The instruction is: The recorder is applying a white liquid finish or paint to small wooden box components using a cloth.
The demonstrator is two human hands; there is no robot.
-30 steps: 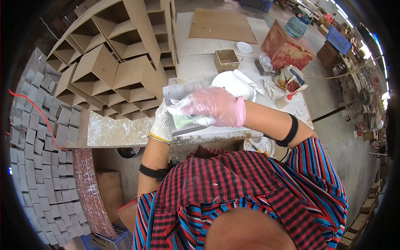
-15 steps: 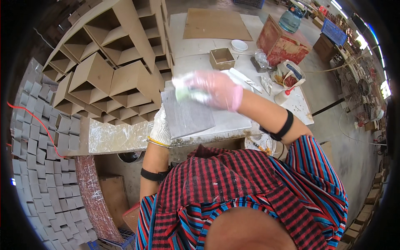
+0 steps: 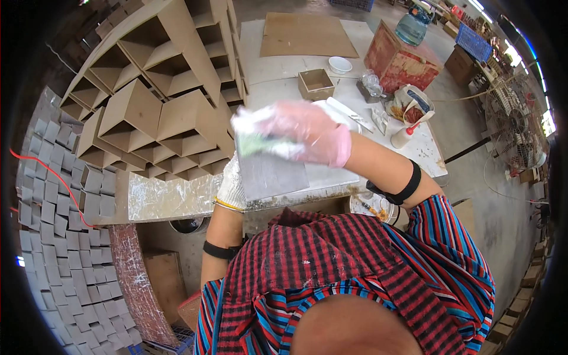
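Note:
A flat grey board (image 3: 275, 179) is tilted at the front of the white worktable (image 3: 275, 77). My left hand (image 3: 231, 182), in a white knitted glove, grips its left edge; the fingertips are hidden by the board. Over the board's upper part is my right hand (image 3: 316, 133), in a pink glove with clear plastic over it. Its fingers are closed on a pale green and white wad (image 3: 259, 144), smeared by motion, so I cannot tell whether it is cloth or sponge. The wad appears to touch the board's face.
Stacked brown cardboard boxes (image 3: 130, 112) rise close on the left. Beyond my right hand lie a small square box (image 3: 315, 84), a white bowl (image 3: 340, 65), a red-tipped bottle (image 3: 402, 137) and a bag (image 3: 408, 103). A red box (image 3: 399, 65) carries a water jug (image 3: 412, 26).
My right hand has moved left with the wad, to the board's upper left corner. The board and my left hand have barely shifted.

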